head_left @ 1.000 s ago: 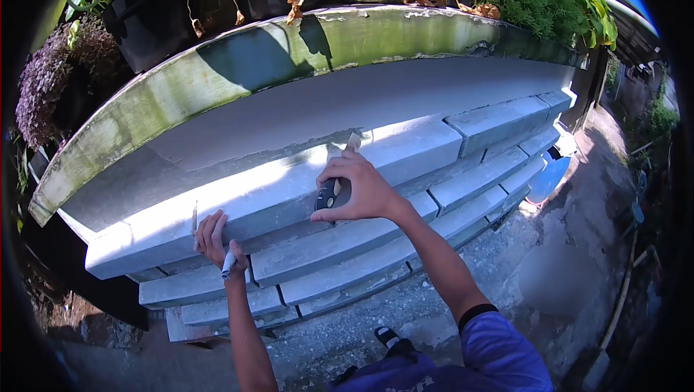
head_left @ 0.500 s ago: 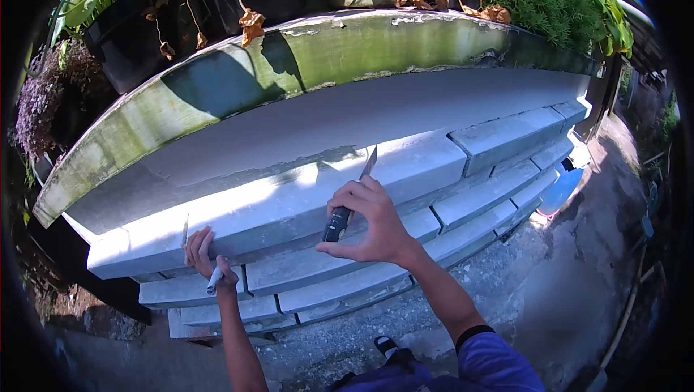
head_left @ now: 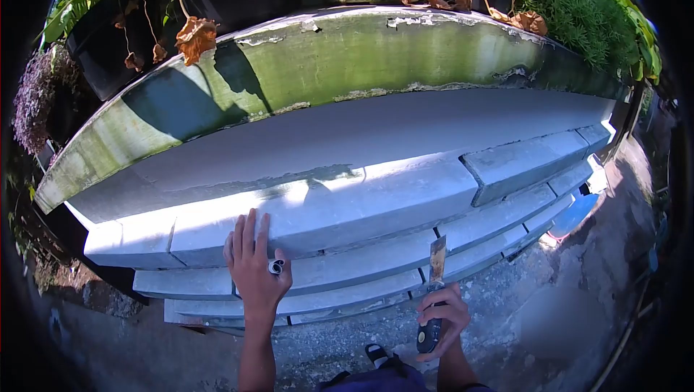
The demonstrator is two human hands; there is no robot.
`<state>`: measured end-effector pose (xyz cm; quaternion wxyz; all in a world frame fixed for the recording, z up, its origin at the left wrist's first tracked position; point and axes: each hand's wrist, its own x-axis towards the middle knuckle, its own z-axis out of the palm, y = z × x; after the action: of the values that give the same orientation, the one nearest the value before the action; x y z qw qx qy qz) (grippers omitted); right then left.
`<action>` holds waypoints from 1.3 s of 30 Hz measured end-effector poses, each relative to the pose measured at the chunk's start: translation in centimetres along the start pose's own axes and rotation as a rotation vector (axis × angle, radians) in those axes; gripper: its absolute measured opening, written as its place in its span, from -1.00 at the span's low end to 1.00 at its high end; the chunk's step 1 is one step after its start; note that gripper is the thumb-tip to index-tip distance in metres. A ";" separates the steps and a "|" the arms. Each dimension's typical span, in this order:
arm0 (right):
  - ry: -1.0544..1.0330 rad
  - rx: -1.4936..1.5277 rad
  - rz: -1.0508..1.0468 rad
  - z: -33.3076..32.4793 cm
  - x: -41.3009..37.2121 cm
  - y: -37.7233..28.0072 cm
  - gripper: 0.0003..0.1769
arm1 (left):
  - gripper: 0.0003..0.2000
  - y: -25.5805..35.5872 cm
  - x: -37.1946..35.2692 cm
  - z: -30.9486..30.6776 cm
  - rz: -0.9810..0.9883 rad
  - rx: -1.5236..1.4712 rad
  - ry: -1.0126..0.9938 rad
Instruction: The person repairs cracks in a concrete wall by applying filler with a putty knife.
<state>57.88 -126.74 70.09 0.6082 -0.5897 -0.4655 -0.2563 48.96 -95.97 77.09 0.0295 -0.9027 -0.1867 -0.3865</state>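
My left hand [head_left: 254,265] lies with its fingers stretched over the top edge of the long grey block [head_left: 376,200] in the upper row. Between thumb and palm it keeps a thin rolled sheet [head_left: 276,267], whose curled end shows. My right hand [head_left: 447,316] is closed around the black handle of a scraper [head_left: 437,260]. The scraper's flat, stained blade points up, in front of the lower blocks and apart from my left hand. Its exact kind is hard to make out. A vertical joint line shows in the block left of my left hand.
Above the blocks curves a mossy ledge [head_left: 325,66] with peeling paint, bearing plant pots and green plants [head_left: 571,12]. Dried leaves [head_left: 195,39] hang over it. A blue container [head_left: 575,215] stands at the right end. Rough concrete ground [head_left: 499,312] lies below.
My left hand has moved right and up, its fingers now flat on the upper block. My right hand has dropped down and right with the scraper, away from the upper block.
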 end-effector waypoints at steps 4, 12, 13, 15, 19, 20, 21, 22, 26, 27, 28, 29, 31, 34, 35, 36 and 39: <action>0.063 0.001 0.146 -2.7 -1.7 0.3 -0.28 | -0.35 6.3 1.7 1.8 0.065 -0.086 -0.063; 0.156 -0.075 0.170 -7.0 -3.8 0.4 -0.24 | -0.17 19.1 5.5 6.4 0.241 -0.286 -0.221; 0.180 -0.072 0.168 -7.5 -4.0 0.5 -0.26 | -0.14 20.4 5.8 6.7 0.272 -0.310 -0.240; 0.226 -0.062 0.166 -8.1 -4.5 0.5 -0.27 | -0.06 22.9 6.0 7.5 0.372 -0.406 -0.257; 0.275 -0.216 0.154 -6.9 -3.0 -1.5 -0.55 | 0.07 25.4 4.9 9.1 0.752 -0.515 -0.258; 0.302 -0.266 0.223 -6.4 -3.6 -1.9 -0.69 | 0.10 25.4 4.1 9.5 0.872 -0.490 -0.257; 0.349 -0.245 0.177 -6.0 -3.7 -2.0 -0.71 | 0.10 25.2 2.5 11.0 0.927 -0.588 -0.334; 0.389 -0.215 0.132 -5.3 -3.6 -2.1 -0.73 | 0.11 24.3 0.2 13.1 0.971 -0.682 -0.411; 0.303 -0.172 0.136 -4.1 -6.1 -1.3 -0.73 | 0.03 16.7 -8.9 16.8 0.848 -0.726 -0.707; 0.327 -0.128 0.151 -3.1 -6.3 -1.4 -0.73 | 0.01 14.2 -12.0 17.5 0.729 -0.784 -0.699; 0.351 -0.078 0.170 -2.0 -6.4 -1.4 -0.73 | -0.01 11.6 -15.4 18.4 0.612 -0.844 -0.686; 0.380 -0.025 0.187 -0.8 -6.6 -1.4 -0.73 | -0.05 8.7 -18.3 18.9 0.525 -0.851 -0.700; 0.438 0.113 0.252 1.7 -7.1 -1.4 -0.73 | -0.16 2.7 -25.7 19.6 0.326 -0.793 -0.752; 0.543 0.395 0.355 5.3 -8.4 -1.5 -0.73 | -0.32 -7.1 -36.5 19.0 -0.027 -0.763 -0.684; 0.574 0.482 0.381 6.6 -8.7 -1.6 -0.73 | -0.37 -9.8 -39.5 17.3 -0.169 -0.726 -0.657; 0.512 0.415 0.400 8.7 -7.3 -3.4 -0.70 | -0.41 -12.4 -41.7 15.0 -0.305 -0.688 -0.629; 0.406 0.374 0.437 13.8 -6.8 -5.7 -0.55 | -0.49 -19.3 -49.9 9.8 -0.623 -0.576 -0.615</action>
<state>46.38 -116.17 65.15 0.8263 -0.4908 -0.2368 -0.1426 17.26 -91.81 33.06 -0.3926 -0.8477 -0.3323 -0.1299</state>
